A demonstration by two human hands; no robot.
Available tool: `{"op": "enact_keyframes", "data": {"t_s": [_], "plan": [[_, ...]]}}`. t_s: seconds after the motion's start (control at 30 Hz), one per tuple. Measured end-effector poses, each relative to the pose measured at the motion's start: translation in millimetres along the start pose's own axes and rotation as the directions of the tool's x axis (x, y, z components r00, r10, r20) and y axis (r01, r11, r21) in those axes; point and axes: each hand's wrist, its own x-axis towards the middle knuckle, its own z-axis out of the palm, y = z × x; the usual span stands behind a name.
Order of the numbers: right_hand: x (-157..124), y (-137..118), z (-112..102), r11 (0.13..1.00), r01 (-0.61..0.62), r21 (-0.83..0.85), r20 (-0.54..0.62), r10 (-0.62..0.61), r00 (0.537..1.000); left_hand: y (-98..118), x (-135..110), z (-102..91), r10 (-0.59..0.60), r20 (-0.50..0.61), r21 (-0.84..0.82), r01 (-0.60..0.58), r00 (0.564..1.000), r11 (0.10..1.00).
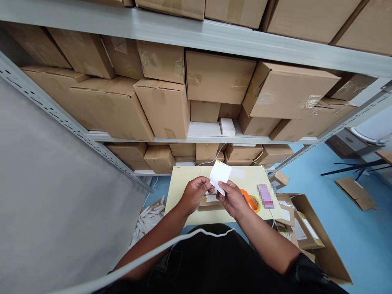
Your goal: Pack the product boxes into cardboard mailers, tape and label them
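A small white paper slip point(221, 174), with a bit of orange on its top edge, is held up over the table. My right hand point(232, 198) pinches its lower right part, thumb on top. Closed at the slip's lower left edge, my left hand point(197, 193) has its thumb and fingertips pressed together there. Below both hands lies a small cardboard box point(211, 206), partly hidden by them. Close to my right hand is an orange tape dispenser point(247, 199), beside a roll of tape point(256, 203).
The pale yellow table point(176, 185) carries a blurred-out purple object point(266, 196) at right. Behind it, a metal shelf point(202, 139) holds several cardboard boxes. An open carton point(329, 249) of parcels stands right; crumpled white strips point(148, 222) lie left. A white cable point(147, 259) crosses in front.
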Motion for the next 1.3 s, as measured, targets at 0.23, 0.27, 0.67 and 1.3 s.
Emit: {"op": "enact_keyframes", "data": {"t_s": [0.23, 0.27, 0.67, 1.3], "plan": [[-9.2, 5.4, 0.0, 0.985, -0.165, 0.058, -0.020, 0.166, 0.986, -5.6, -2.4, -0.8, 0.056, 0.047, 0.124, -0.062, 0.997, 0.990], [-9.7, 6.9, -0.6, 0.983, -0.179, 0.043, -0.012, 0.180, 0.984, -6.5, -3.3, -1.4, 0.056, 0.054, 0.137, -0.062, 0.997, 0.989], [-17.1, 2.8, -20.3, 0.575, 0.498, -0.649, 0.216, -0.488, 0.845, -8.6, -14.9, -2.1, -0.001, 0.072, 0.224, -0.015, 0.997, 0.974], [-13.9, 9.2, 3.7, 0.818, 0.178, -0.547, -0.033, -0.233, 0.972, -16.3, -22.4, -7.5, -0.091, -0.023, 0.304, 0.094, 0.996, 0.948]]}}
